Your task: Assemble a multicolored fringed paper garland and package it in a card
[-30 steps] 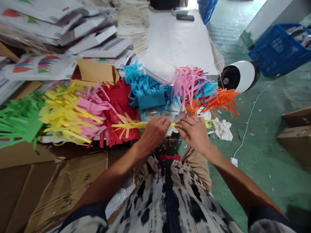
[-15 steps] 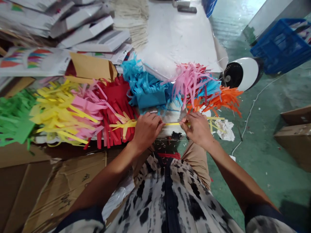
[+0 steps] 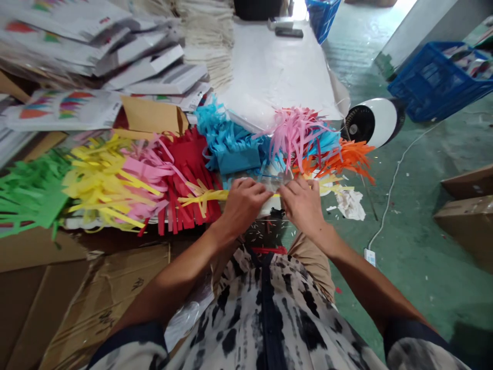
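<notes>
My left hand [image 3: 243, 204] and my right hand [image 3: 301, 203] meet close together at the table's near edge. Both pinch a yellow fringed paper strip [image 3: 200, 195] that runs left over the red fringe pile [image 3: 188, 169] and right to loose yellow ends [image 3: 339, 188]. Fingers of both hands are curled on the strip. Just behind the hands lie a blue fringe pile [image 3: 231, 146], a pink fringe bundle [image 3: 295, 133] and an orange fringe bundle [image 3: 346, 156].
Yellow [image 3: 96, 180], pink [image 3: 140, 169] and green [image 3: 31, 190] fringe piles lie to the left. Printed card stacks [image 3: 115, 56] fill the back left. A white fan [image 3: 373, 122], a crumpled paper [image 3: 348, 203] and blue crates [image 3: 435, 82] stand right over the green floor. Cardboard [image 3: 77, 288] lies below left.
My two hands have drawn closer together along the yellow strip, closing the gap that showed between them half a second ago.
</notes>
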Motion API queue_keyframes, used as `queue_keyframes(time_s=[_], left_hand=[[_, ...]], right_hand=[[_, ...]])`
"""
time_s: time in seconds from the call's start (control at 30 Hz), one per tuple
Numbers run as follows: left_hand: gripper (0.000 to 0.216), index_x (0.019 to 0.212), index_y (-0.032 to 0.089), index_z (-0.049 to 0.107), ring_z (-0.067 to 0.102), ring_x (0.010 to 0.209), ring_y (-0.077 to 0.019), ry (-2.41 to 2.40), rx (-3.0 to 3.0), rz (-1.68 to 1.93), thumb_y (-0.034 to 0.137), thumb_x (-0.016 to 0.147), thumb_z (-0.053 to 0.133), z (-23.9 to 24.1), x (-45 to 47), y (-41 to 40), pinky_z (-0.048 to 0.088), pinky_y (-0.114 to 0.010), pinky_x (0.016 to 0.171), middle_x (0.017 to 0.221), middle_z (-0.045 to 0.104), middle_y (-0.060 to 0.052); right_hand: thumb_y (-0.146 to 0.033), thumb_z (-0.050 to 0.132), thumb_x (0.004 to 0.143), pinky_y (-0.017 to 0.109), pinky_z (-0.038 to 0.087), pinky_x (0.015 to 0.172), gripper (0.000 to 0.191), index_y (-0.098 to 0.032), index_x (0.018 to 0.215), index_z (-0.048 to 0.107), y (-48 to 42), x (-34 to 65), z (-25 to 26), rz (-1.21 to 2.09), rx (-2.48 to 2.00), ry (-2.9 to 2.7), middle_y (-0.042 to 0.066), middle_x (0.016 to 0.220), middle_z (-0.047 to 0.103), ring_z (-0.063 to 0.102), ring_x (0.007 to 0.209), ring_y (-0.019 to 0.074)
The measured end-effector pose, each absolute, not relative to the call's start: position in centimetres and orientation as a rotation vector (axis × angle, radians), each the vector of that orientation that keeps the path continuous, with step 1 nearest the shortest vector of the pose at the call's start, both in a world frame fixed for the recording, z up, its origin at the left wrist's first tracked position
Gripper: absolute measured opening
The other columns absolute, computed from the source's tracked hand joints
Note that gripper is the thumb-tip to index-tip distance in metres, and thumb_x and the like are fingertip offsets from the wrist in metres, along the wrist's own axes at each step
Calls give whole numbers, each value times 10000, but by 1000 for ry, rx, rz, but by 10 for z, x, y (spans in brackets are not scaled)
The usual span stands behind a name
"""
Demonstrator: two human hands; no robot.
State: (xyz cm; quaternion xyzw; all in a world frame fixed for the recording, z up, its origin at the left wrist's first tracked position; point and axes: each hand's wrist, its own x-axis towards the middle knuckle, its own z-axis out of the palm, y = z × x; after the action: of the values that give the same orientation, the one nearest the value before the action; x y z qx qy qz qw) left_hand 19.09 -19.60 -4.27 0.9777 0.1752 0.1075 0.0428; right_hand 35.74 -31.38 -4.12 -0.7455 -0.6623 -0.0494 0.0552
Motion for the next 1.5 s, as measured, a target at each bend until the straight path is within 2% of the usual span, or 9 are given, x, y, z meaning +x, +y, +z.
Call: queue_keyframes(time_s=[0.17, 0.27, 0.47, 0.6, 0.73, 1.0, 1.2, 1.33, 1.5], left_hand=[[299, 1307, 235, 702, 598, 1152, -279, 462, 3123, 346, 225, 1079, 509, -53, 172, -199, 410, -472, 1023, 1145, 766, -61], [347, 1279, 277, 725, 611, 1165, -273, 494, 3141, 391, 141, 1051, 502, -56, 145, -188, 418, -468, 1011, 1136, 776, -51], [251, 1158, 266, 763, 599, 1263, -295, 481, 3148, 542, 205, 1015, 566, -42, 146, -189, 321, -548, 1201, 1262, 751, -69], [182, 1063, 232, 760, 663, 999, -262, 407, 3152, 440, 234, 1038, 580, -45, 175, -191, 484, -449, 975, 1027, 766, -71], [155, 899, 165, 733, 652, 872, -255, 415, 3146, 428, 167, 1006, 620, -55, 185, -180, 455, -365, 722, 878, 721, -98], [191, 869, 146, 728, 670, 829, -236, 411, 3086, 570, 151, 1013, 602, -46, 179, -190, 443, -335, 692, 843, 730, -90], [318, 1095, 202, 823, 763, 964, -248, 704, 2391, 620, 402, 1062, 577, -19, 170, -193, 498, -321, 798, 1065, 830, -82], [378, 900, 195, 850, 728, 810, -206, 550, 1869, 356, 518, 978, 668, -2, 167, -188, 472, -279, 714, 881, 818, -51], [382, 805, 158, 803, 521, 583, -78, 571, 1230, 250, 537, 813, 848, 1, 165, -196, 359, -206, 544, 722, 673, -11]], right_hand=[[-212, 485, 1068, 486, 287, 915, 300, -308, 1174, 749, -329, 360, -53, -112, -2198, -2016, 61, 1110, 763, 558, 1117, 304], [-200, 495, 1047, 480, 279, 904, 320, -291, 1229, 742, -334, 366, -55, -101, -2163, -2012, 57, 1170, 767, 553, 1119, 294], [-242, 527, 1004, 463, 265, 866, 254, -217, 1086, 766, -329, 365, -47, -179, -2131, -2005, 72, 1071, 766, 548, 1062, 288], [-273, 543, 1015, 454, 257, 854, 228, -210, 976, 759, -323, 364, -42, -209, -2135, -2019, 70, 994, 761, 545, 1031, 282], [-330, 557, 1056, 442, 252, 850, 250, -209, 940, 743, -314, 368, -45, -263, -2109, -2020, 60, 914, 750, 549, 995, 269], [-218, 625, 1040, 408, 273, 821, 175, -220, 895, 723, -296, 363, -54, -533, -1820, -2166, 30, 852, 732, 540, 918, 227], [-152, 664, 1018, 393, 335, 887, 85, -217, 1021, 719, -304, 361, -42, -830, -1474, -2032, 9, 860, 756, 618, 985, 194], [-166, 714, 991, 393, 363, 893, 118, -254, 1069, 707, -311, 358, -27, -839, -1362, -1981, -14, 868, 776, 667, 969, 180], [-162, 751, 951, 398, 373, 874, 230, -297, 1131, 703, -316, 360, -22, -749, -1341, -1896, -31, 892, 792, 699, 957, 181]])
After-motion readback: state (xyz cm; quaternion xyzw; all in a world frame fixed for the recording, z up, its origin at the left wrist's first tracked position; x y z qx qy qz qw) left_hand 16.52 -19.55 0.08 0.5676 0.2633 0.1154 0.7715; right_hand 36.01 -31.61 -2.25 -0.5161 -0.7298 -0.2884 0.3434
